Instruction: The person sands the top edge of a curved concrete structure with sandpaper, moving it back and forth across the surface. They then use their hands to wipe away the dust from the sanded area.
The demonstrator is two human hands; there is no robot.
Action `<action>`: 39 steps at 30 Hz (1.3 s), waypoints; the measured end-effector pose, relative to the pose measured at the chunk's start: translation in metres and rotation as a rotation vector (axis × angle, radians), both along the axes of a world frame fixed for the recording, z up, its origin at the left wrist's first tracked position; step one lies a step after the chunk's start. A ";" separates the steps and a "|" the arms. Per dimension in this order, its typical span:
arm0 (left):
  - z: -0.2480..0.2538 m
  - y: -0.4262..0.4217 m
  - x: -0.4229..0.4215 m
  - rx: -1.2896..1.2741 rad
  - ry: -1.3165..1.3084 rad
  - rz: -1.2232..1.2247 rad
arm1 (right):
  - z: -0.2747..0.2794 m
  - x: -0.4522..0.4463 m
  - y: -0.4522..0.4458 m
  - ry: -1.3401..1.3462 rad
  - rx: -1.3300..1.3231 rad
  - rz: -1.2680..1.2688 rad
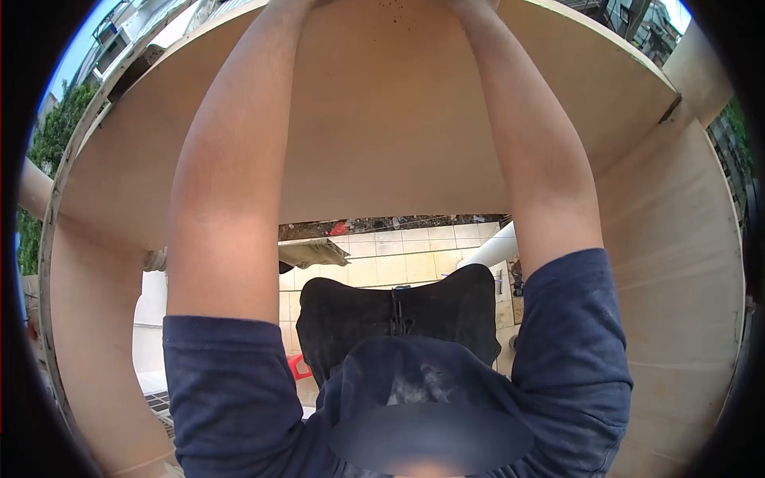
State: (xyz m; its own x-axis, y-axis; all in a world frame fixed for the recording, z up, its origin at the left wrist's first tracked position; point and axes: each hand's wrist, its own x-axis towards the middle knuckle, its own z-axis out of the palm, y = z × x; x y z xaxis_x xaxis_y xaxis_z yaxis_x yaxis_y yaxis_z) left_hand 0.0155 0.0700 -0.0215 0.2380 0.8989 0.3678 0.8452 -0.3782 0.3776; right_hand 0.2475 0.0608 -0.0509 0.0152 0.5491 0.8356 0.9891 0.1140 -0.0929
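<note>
Both bare arms reach away from the navy sleeves to the top edge of the view. Only the base of my left hand (320, 3) shows there, at the far part of a large tan board (390, 127). The base of my right hand (475, 4) is cut off by the same edge, further right. The fingers of both hands are out of sight, so any hold on something is hidden. Small dark specks (394, 11) dot the board between the wrists. A tan side panel (669, 263) meets the board on the right, and another (100, 319) on the left.
Beyond the board's near edge lie a tiled floor (406, 259), a drab cloth (315, 252), a white pipe (492, 245) and part of a red plastic object (299, 367). Black-clad legs (351, 323) are below. Greenery (60, 131) and buildings show outside.
</note>
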 end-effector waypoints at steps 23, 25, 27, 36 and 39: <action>-0.032 -0.060 0.015 0.364 0.014 -0.117 | -0.050 0.000 0.020 -0.031 0.482 0.055; -0.050 -0.046 -0.011 0.561 -0.008 -0.225 | -0.048 -0.002 0.017 0.010 0.487 0.105; -0.059 -0.036 -0.037 0.785 0.051 -0.032 | -0.049 -0.003 0.015 0.055 0.508 0.171; -0.107 -0.046 -0.004 1.094 0.014 0.028 | -0.049 -0.006 0.011 0.030 0.401 0.053; -0.110 -0.032 -0.008 1.086 -0.026 0.425 | -0.049 -0.003 0.009 0.028 0.434 0.112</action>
State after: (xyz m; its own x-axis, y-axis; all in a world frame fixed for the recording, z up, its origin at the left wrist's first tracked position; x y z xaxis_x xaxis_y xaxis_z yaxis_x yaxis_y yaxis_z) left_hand 0.0074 0.0376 -0.1315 -0.0254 0.1135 0.9932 0.9784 -0.2013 0.0480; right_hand 0.2448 0.0697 -0.0995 0.0017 0.1475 0.9891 0.9663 0.2544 -0.0396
